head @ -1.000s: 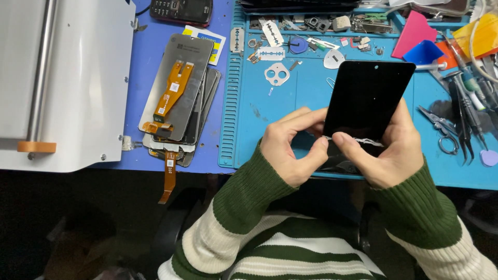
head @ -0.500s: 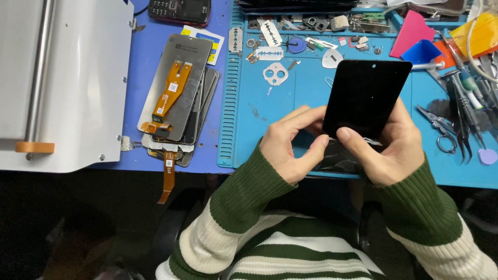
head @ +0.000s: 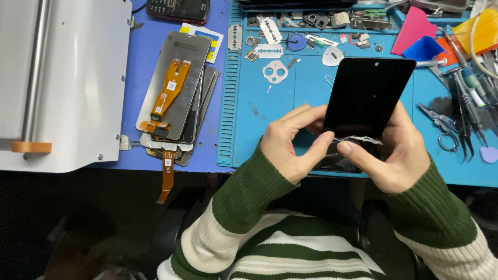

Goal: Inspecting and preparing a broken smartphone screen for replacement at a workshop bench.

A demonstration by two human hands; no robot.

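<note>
Both hands on the black phone screen (head: 369, 96), held tilted above the blue work mat (head: 270, 124), right of frame centre. My left hand (head: 293, 148) grips its lower left edge, thumb pressed against the bottom corner, fingers curled behind. My right hand (head: 391, 155) cups the lower right edge, thumb lying across the bottom rim. Both grips are narrow, clamped on the panel. A thin pale strip (head: 358, 139) runs along the screen's bottom edge between the two thumbs; can't tell if it's adhesive or film.

At 9 o'clock from the hands: stack of display panels (head: 179, 98) face down, orange flex cable (head: 168, 93) on top, another flex tail hanging off the table edge. Further at 9: white machine housing (head: 72, 78).

At 12 o'clock: razor blades (head: 268, 39) and a metal camera bezel (head: 275, 70) on the mat. At 1–2 o'clock: pink and blue plastic picks (head: 417, 39). At 3 o'clock: small scissors (head: 441, 124) and tweezers (head: 467, 111), well apart from the right hand.
</note>
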